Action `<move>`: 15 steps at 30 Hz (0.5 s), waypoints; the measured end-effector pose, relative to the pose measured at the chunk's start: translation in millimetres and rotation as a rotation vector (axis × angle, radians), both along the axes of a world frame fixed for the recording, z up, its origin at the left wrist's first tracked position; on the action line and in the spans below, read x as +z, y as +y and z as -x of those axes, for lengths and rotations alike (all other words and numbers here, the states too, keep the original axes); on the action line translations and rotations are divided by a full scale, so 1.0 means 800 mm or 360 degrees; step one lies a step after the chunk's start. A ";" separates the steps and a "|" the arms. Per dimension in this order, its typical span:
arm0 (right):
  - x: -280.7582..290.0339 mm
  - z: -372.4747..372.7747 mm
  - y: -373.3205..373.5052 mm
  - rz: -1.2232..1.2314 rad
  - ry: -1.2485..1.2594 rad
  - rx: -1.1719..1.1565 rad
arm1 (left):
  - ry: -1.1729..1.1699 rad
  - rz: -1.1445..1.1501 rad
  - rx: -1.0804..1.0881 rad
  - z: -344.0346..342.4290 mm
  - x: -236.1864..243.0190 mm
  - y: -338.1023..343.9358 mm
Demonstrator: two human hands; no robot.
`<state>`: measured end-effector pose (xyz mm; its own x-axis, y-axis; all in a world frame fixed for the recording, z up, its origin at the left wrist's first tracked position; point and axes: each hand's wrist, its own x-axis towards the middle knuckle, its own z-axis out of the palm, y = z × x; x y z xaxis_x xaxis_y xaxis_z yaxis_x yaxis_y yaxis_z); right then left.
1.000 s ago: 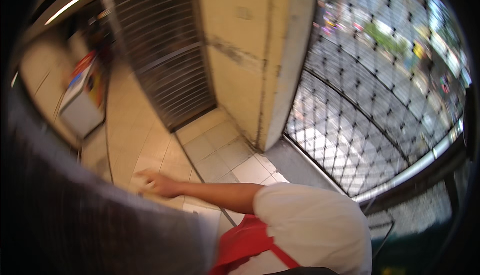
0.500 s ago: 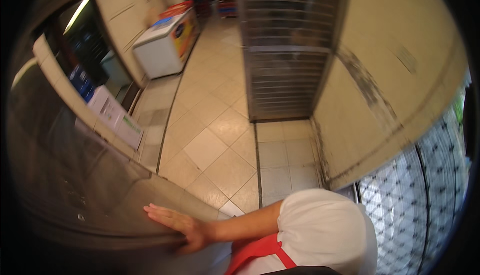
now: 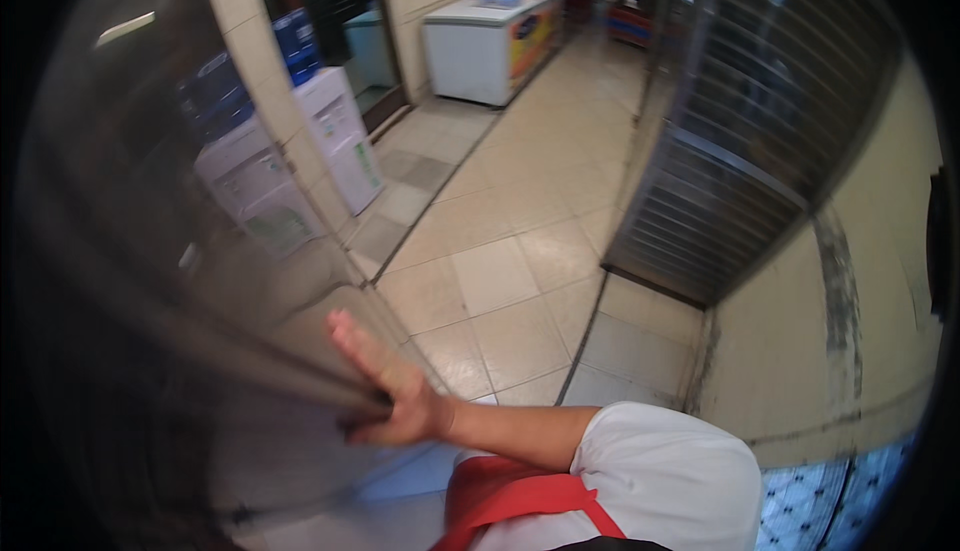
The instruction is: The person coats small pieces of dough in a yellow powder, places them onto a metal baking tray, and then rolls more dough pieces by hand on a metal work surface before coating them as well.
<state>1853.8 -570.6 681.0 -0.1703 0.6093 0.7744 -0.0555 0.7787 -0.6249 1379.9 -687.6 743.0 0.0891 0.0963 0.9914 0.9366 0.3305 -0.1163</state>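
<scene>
My right hand (image 3: 392,394) lies flat against a glass door (image 3: 150,281) at the lower left, fingers stretched up and to the left. The thumb sits under a dark horizontal bar (image 3: 270,376) that crosses the glass. My bare forearm runs back to a white sleeve (image 3: 665,476), with a red apron strap (image 3: 520,501) beside it. The hand grips nothing that I can make out. My left hand is out of the picture.
A tiled floor (image 3: 510,251) leads away down a corridor. Two white water dispensers (image 3: 335,136) with blue bottles stand at the left wall, and a white chest freezer (image 3: 485,41) stands farther back. A metal roller shutter (image 3: 740,151) and a stained cream wall (image 3: 860,331) are on the right.
The view has swung from the wall and metal grille toward the corridor. My hand has stayed on the glass door, which has swung further left, and the hand now sits higher against its bar.
</scene>
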 end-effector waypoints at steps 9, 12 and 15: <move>0.002 0.049 0.154 -0.0164 0.0109 -0.0139 | 0.0067 -0.0176 0.0075 0.023 0.016 0.122; -0.001 0.080 0.202 -0.0119 0.0129 -0.0056 | 0.0164 -0.0224 0.0250 0.046 0.021 0.154; -0.001 0.099 0.246 -0.0122 0.0132 -0.0066 | 0.0105 -0.0223 0.0402 0.100 0.008 0.192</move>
